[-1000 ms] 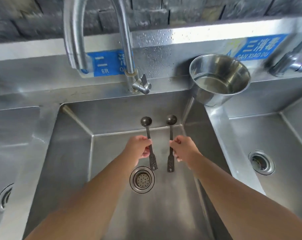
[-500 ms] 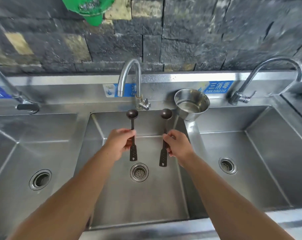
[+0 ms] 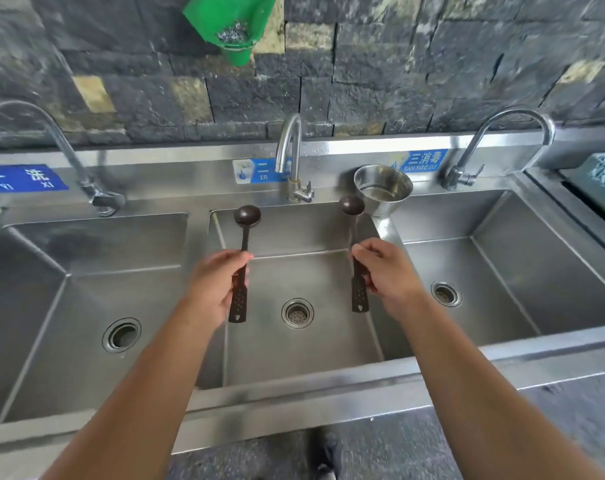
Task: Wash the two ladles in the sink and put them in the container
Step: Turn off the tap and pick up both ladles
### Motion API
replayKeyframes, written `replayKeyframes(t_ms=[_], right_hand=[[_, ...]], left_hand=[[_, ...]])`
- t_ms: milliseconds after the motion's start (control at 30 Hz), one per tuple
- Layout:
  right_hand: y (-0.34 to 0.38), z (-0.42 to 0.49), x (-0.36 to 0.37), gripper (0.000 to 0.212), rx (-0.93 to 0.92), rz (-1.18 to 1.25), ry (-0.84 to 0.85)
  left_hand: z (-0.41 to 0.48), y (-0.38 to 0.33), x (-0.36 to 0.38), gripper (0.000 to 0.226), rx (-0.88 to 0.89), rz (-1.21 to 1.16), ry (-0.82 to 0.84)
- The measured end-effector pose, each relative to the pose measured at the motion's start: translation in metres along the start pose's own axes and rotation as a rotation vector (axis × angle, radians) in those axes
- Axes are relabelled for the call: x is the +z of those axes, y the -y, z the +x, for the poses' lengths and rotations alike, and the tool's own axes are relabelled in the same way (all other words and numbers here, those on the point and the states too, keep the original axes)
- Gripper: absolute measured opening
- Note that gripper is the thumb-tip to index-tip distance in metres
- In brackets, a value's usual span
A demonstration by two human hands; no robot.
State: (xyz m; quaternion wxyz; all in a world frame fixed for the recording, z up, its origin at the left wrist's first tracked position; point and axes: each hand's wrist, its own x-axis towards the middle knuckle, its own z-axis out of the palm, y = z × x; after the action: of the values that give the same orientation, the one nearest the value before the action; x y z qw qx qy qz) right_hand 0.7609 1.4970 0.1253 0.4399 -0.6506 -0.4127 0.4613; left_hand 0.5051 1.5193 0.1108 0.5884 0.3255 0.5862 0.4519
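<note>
Two dark ladles, left ladle (image 3: 242, 244) and right ladle (image 3: 355, 251), held upright, bowls up, above the middle sink (image 3: 294, 344). Steel container (image 3: 383, 188) stands on the sink's rear right corner.

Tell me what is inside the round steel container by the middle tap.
The round steel container shows only its bare shiny inner wall and bottom; no ladle is in it. Its near rim hides part of the floor.
</note>
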Motion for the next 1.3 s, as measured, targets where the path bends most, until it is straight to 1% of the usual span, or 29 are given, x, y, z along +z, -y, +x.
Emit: replayKeyframes(t_ms=[100, 233, 333, 400, 467, 600, 800, 900, 1000, 1067, 1167, 1300], right_hand=[[0.007, -0.026, 0.015, 0.020, -0.047, -0.011, -0.006], [0.005, -0.051, 0.030, 0.022, -0.104, -0.030, -0.012], [-0.002, -0.060, 0.036, 0.023, -0.140, -0.060, -0.027], [-0.007, -0.062, 0.037, 0.024, -0.144, -0.061, -0.028], [-0.011, -0.062, 0.034, 0.023, -0.135, -0.067, -0.020], [-0.017, -0.059, 0.021, 0.021, -0.098, -0.054, -0.006], [-0.023, -0.056, -0.004, 0.024, -0.081, 0.074, 0.018], [-0.031, -0.059, -0.025, 0.025, -0.065, 0.096, -0.007], [-0.044, -0.068, -0.052, 0.024, -0.030, 0.116, -0.086], [-0.052, -0.079, -0.073, 0.025, -0.009, 0.126, -0.168], [-0.062, -0.102, -0.102, 0.024, 0.017, 0.155, -0.318], [-0.074, -0.155, -0.128, 0.024, 0.038, 0.188, -0.535]], left_hand=[[-0.025, -0.003, -0.015, 0.013, 0.057, 0.023, -0.020], [-0.050, 0.002, -0.027, 0.016, 0.105, 0.020, -0.050], [-0.059, 0.013, -0.028, 0.013, 0.105, -0.001, -0.075], [-0.064, 0.022, -0.026, 0.007, 0.108, 0.009, -0.089], [-0.067, 0.029, -0.022, 0.006, 0.101, 0.021, -0.102], [-0.069, 0.034, -0.010, 0.008, 0.067, 0.005, -0.107], [-0.073, 0.034, 0.031, 0.008, 0.100, -0.033, -0.066], [-0.075, 0.037, 0.053, 0.006, 0.115, -0.042, -0.039], [-0.078, 0.037, 0.081, 0.008, 0.128, -0.034, 0.030], [-0.080, 0.038, 0.103, 0.008, 0.124, -0.021, 0.108], [-0.086, 0.043, 0.138, 0.005, 0.116, 0.015, 0.269], [-0.100, 0.059, 0.180, 0.005, 0.098, 0.090, 0.525]])
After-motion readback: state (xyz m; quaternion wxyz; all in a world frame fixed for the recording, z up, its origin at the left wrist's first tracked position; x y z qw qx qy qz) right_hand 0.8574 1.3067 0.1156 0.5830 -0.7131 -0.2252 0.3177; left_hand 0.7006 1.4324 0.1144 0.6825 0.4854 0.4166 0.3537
